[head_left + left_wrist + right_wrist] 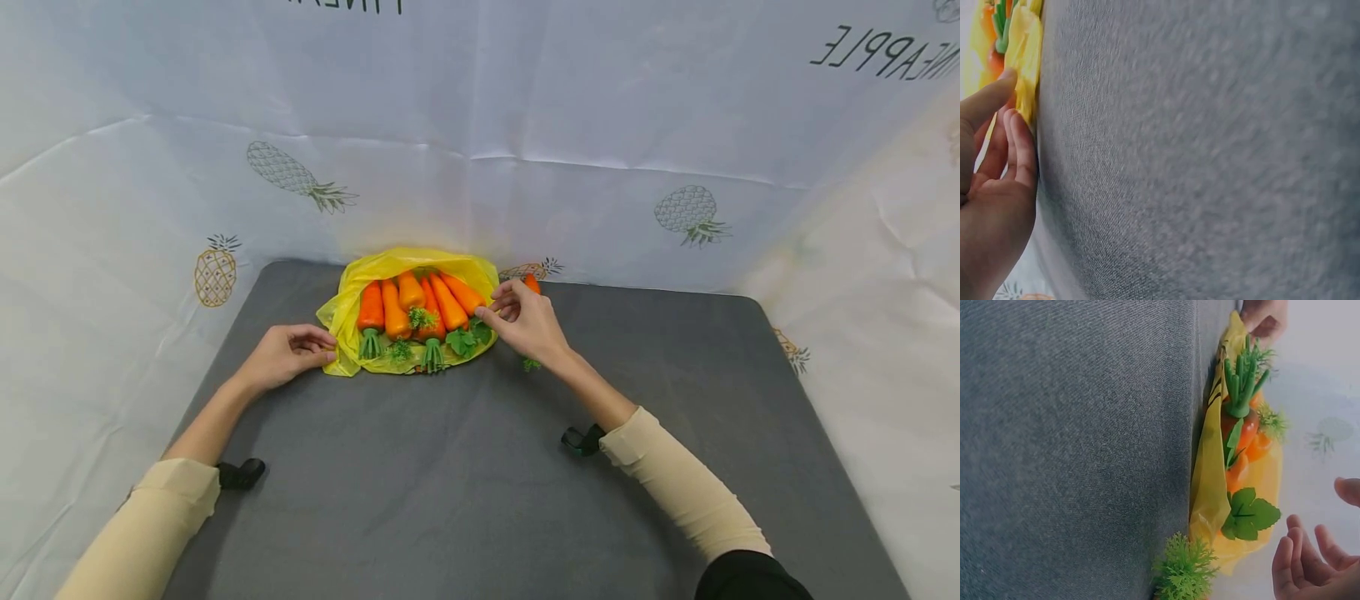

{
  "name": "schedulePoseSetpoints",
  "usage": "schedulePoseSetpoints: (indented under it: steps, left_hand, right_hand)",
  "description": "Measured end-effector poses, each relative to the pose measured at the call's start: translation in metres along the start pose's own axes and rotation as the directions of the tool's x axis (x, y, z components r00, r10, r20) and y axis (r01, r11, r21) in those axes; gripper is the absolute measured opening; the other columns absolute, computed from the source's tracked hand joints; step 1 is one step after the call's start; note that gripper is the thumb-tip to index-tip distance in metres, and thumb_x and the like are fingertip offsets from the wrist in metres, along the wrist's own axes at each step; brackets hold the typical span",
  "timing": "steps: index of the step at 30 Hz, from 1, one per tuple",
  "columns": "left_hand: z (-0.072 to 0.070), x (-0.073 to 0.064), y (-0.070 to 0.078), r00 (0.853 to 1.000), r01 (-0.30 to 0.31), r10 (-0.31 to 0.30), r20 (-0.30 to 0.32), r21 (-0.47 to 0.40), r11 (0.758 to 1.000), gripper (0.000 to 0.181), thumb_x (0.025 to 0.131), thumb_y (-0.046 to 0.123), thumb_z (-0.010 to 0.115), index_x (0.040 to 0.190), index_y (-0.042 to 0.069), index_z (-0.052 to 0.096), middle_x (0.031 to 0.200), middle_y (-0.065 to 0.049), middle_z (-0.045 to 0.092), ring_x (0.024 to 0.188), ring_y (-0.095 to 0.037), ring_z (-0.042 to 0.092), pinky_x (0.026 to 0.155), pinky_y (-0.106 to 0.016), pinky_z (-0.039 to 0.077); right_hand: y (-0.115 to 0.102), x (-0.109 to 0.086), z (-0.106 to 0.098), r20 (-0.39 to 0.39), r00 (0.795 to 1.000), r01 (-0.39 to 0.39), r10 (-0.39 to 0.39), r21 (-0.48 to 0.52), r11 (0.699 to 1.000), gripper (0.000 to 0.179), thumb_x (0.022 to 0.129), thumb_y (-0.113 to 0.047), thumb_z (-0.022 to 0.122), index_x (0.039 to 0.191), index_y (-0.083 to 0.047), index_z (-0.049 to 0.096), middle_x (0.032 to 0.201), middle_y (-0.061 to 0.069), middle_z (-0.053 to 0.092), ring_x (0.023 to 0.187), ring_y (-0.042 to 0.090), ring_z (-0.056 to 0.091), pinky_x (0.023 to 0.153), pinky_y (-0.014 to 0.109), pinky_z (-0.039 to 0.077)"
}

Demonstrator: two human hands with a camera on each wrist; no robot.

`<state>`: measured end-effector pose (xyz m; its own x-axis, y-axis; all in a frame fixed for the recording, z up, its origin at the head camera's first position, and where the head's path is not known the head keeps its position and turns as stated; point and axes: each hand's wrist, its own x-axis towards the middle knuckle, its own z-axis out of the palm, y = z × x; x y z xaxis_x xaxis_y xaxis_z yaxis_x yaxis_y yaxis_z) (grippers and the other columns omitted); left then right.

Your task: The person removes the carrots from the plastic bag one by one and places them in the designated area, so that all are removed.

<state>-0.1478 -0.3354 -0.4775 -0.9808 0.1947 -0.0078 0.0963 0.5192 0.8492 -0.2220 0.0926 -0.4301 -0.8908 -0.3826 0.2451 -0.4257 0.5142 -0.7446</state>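
Note:
A yellow plastic bag lies at the far side of the table, its mouth facing me. Several orange carrots fill it, green tops toward the opening. My left hand pinches the bag's left edge between thumb and fingers, as the left wrist view shows up close. At the bag's right side hovers my right hand, thumb and fingers apart with nothing between them in the right wrist view. Another carrot lies outside the bag, mostly hidden behind the right hand. Its leafy green top shows in the right wrist view.
The grey table has rounded far corners. A white cloth printed with pineapples hangs behind it and at both sides. Dark wrist-mounted pieces stick out near both cuffs.

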Motion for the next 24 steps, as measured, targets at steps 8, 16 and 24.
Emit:
schedulePoseSetpoints:
  steps: [8,16,24]
  left_hand:
    - [0.004,-0.003,0.002,1.0,0.018,-0.018,0.016,-0.018,1.0,0.024,0.099,0.008,0.08,0.118,-0.006,0.075,0.108,-0.023,0.079,0.086,-0.001,0.074,0.074,-0.021,0.063]
    - [0.006,-0.005,-0.004,0.999,0.048,-0.048,0.01,-0.012,0.999,0.024,0.099,0.013,0.081,0.115,-0.004,0.078,0.105,-0.022,0.08,0.084,-0.002,0.075,0.074,-0.021,0.063]
    - [0.008,-0.006,-0.008,1.0,0.016,-0.016,-0.004,-0.062,0.998,0.022,0.098,0.01,0.082,0.113,-0.005,0.078,0.101,-0.016,0.081,0.084,-0.002,0.076,0.073,-0.021,0.063]
  right_hand:
    - [0.002,0.001,0.001,0.005,1.0,0.007,-0.007,0.005,1.0,0.045,0.102,-0.035,0.077,0.124,0.003,0.067,0.106,0.013,0.081,0.088,0.025,0.075,0.083,0.04,0.063]
    - [0.001,0.006,0.004,0.004,1.0,0.026,-0.026,0.011,1.0,0.043,0.101,-0.033,0.078,0.123,0.003,0.069,0.106,0.015,0.081,0.087,0.027,0.076,0.083,0.041,0.064]
    - [-0.002,0.015,0.014,0.006,0.998,0.066,-0.066,0.032,0.997,0.039,0.101,-0.026,0.079,0.125,0.004,0.07,0.11,0.018,0.08,0.095,0.03,0.078,0.085,0.043,0.066]
